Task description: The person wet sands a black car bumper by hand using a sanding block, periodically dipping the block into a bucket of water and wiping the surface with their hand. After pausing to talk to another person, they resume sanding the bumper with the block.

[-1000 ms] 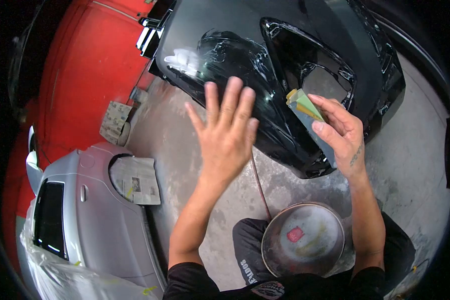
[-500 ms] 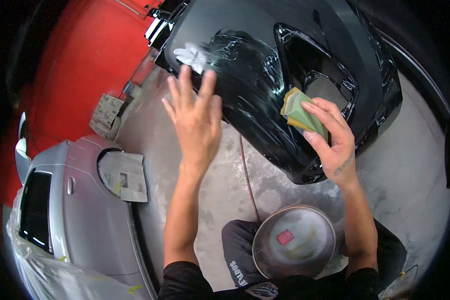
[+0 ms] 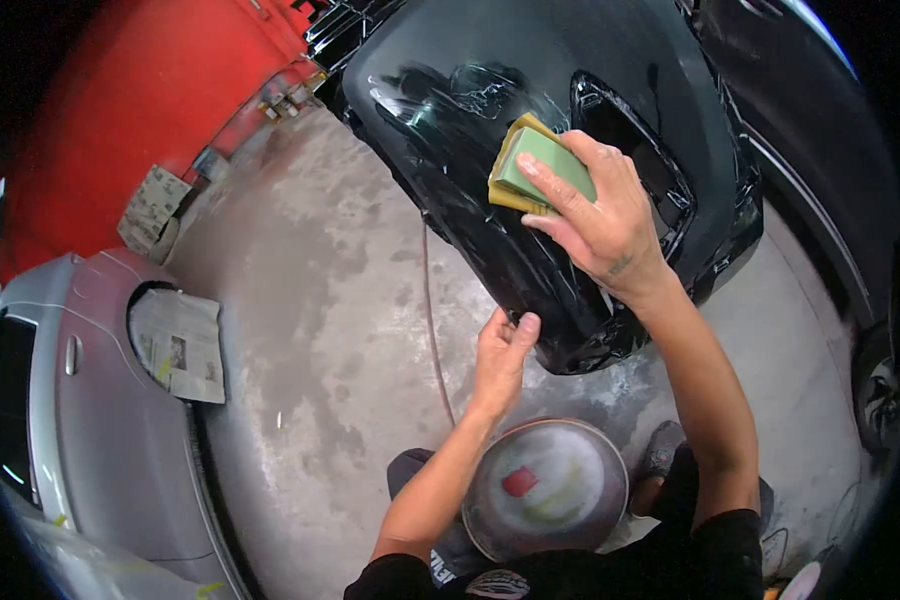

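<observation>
A black car bumper point(image 3: 480, 250), wet and glossy over much of its surface, stretches in front of me. My right hand point(image 3: 610, 215) grips a green sanding block point(image 3: 545, 168) with yellow sandpaper point(image 3: 505, 190) wrapped under it. The block is at the bumper's face, left of its dark triangular opening point(image 3: 630, 135); firm contact cannot be made out. At the bumper's near left edge, my left hand point(image 3: 500, 360) holds on, thumb on top and the other fingers curled and partly hidden.
A round bucket point(image 3: 478, 480) with cloudy water and a red piece point(image 3: 519, 482) stands between my legs. A hose point(image 3: 430, 310) crosses the concrete floor. On the left is a silver car point(image 3: 110, 400) with newspaper point(image 3: 185, 345) at its wheel arch; a dark car point(image 3: 800, 150) stands right.
My left hand has come down from above the bumper's upper left and taken hold of its near edge. The sanding block has moved up and left in my right hand.
</observation>
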